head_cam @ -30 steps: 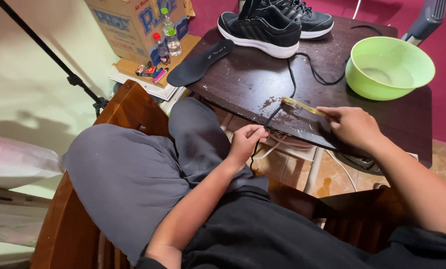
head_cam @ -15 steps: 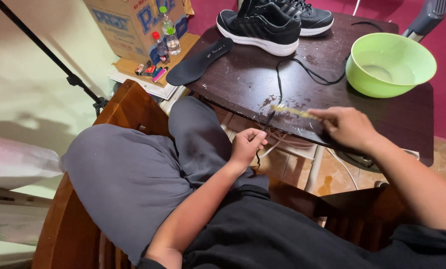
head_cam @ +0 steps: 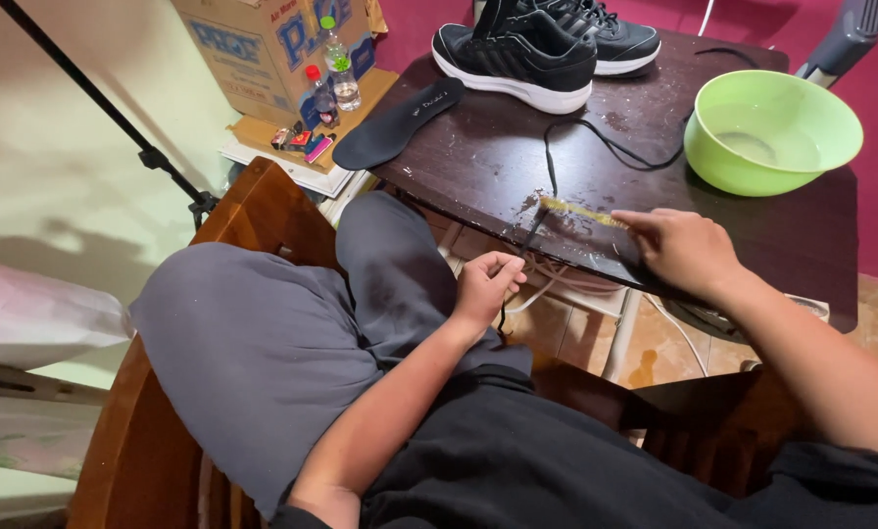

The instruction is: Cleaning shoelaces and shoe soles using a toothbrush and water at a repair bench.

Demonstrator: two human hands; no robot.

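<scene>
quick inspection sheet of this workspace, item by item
surface: dark wooden table, wet and speckled near its front edge
job's things: small brush pressed on a black shoelace lying on the table
clutter: green bowl with water, pair of black sneakers, loose insole
grippers: right hand grips the brush; left hand pinches the lace end below the table edge
cables: pale cord under the table
surroundings: cardboard box, bottles, wooden chair

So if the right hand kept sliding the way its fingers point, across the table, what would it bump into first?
The right hand points left along the table's front edge, holding a yellow brush. Straight on, the brush crosses the black lace first, then the edge. The insole lies farther back, probably off that line.
</scene>
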